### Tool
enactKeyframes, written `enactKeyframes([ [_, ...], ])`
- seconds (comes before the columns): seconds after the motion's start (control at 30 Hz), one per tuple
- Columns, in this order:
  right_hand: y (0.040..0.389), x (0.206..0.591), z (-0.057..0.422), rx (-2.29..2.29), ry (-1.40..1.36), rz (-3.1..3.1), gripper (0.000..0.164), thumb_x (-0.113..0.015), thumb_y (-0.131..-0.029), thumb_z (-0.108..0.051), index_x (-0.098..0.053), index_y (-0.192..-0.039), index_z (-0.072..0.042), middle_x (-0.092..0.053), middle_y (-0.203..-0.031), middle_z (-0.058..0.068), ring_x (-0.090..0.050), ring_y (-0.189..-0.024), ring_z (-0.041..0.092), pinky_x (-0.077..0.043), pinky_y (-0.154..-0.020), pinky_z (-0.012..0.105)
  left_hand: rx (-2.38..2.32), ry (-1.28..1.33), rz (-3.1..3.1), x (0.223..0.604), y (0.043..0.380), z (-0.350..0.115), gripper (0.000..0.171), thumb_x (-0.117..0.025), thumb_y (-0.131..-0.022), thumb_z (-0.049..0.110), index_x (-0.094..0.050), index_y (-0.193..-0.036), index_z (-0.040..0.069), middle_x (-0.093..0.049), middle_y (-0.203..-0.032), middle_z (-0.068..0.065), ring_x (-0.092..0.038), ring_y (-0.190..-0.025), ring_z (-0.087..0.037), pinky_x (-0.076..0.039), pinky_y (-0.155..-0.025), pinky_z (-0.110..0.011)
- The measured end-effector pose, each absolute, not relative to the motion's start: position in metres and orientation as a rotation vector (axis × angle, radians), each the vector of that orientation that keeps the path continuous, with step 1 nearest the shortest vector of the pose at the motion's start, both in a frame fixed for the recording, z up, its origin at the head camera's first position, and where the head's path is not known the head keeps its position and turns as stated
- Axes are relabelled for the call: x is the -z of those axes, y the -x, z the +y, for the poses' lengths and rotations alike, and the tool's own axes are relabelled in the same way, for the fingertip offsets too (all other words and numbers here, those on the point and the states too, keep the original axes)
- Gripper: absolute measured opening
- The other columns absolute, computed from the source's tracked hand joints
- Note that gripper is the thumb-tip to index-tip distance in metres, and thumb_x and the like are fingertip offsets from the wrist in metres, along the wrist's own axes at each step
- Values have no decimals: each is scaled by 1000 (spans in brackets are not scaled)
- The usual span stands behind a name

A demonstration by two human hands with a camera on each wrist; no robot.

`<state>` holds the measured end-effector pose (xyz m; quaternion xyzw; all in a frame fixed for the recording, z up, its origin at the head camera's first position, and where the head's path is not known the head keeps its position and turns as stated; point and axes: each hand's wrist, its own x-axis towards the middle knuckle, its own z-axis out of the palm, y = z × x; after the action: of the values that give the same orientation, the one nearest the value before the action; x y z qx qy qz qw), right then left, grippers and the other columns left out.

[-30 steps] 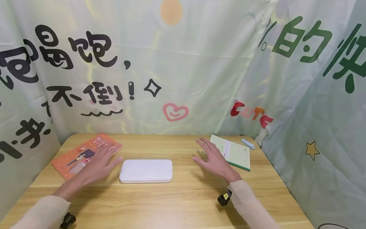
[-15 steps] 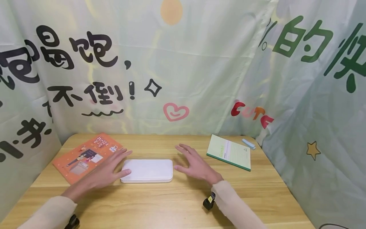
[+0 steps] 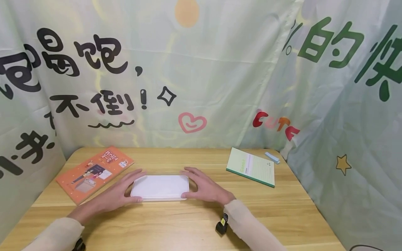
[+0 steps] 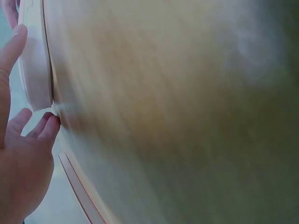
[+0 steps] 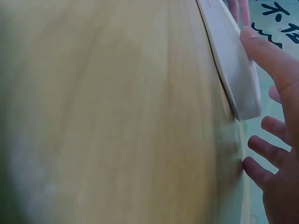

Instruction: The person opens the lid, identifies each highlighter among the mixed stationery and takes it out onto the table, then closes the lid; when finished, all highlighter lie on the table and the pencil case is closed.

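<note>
A flat white box [image 3: 160, 186] with rounded corners lies on the wooden table, spanned from both sides by the hands. At its left end the left hand [image 3: 117, 195] has its thumb along the near edge and its fingertips by the far corner. Opposite, the right hand [image 3: 207, 186] curves round the right end the same way, thumb on the near edge. In the left wrist view, the thumb overlaps the front of the white box [image 4: 37, 70], the lower fingers below its end. The right wrist view has the thumb at the upper edge of the box [image 5: 236, 65], other fingers spread.
An orange illustrated booklet [image 3: 94, 174] lies at the left, close to the left forearm. Toward the back right are a pale green notepad [image 3: 259, 169] and a small light-blue stick-like piece [image 3: 272, 157]. Printed cloth [image 3: 213, 87] hangs behind and beside the table [image 3: 176, 226].
Both hands have moved inward from either side, from apart over the table to the two ends of the white box. The box lies where it was.
</note>
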<state>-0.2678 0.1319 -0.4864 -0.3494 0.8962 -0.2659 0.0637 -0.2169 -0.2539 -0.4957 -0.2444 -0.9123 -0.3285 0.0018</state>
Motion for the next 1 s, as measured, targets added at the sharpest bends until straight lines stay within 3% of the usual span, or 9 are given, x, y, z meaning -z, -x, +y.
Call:
enactKeyframes([
  [0.2,266,485,128,785,1119,2664,84,-79,-95,-62,-47,-166,-33,-35,-178,-1,-39,-162,27,-41,-127,58,1041,807,-2852,496,216,-253,90,-83,-94,53,-46,-165,14,-37,-172,-27,-37,-155,-57,-36,-117,-82],
  [0.53,265,484,125,749,1223,2588,77,-83,-96,-47,-50,-165,-32,-35,-178,1,-39,-162,24,-41,-129,49,964,815,-2851,498,214,-253,87,-84,-94,52,-50,-163,11,-47,-167,-23,-49,-149,-53,-44,-115,-75],
  [0.7,264,484,123,719,1225,2592,74,-81,-99,-44,-48,-165,-33,-32,-179,-1,-37,-163,23,-39,-130,48,894,802,-2862,499,213,-253,84,-84,-93,51,-52,-163,17,-49,-165,-19,-55,-145,-45,-51,-111,-67],
  [0.87,263,485,122,693,1235,2597,74,-79,-101,-43,-46,-166,-35,-32,-179,0,-38,-161,23,-40,-130,48,834,828,-2860,500,212,-253,79,-83,-95,50,-54,-161,18,-47,-167,-19,-55,-145,-44,-55,-108,-61],
  [1.0,263,484,122,657,1267,2595,74,-78,-102,-42,-45,-168,-32,-34,-178,4,-40,-159,24,-41,-129,47,819,852,-2859,499,212,-253,78,-81,-96,52,-56,-161,16,-46,-169,-19,-53,-148,-46,-53,-109,-64],
])
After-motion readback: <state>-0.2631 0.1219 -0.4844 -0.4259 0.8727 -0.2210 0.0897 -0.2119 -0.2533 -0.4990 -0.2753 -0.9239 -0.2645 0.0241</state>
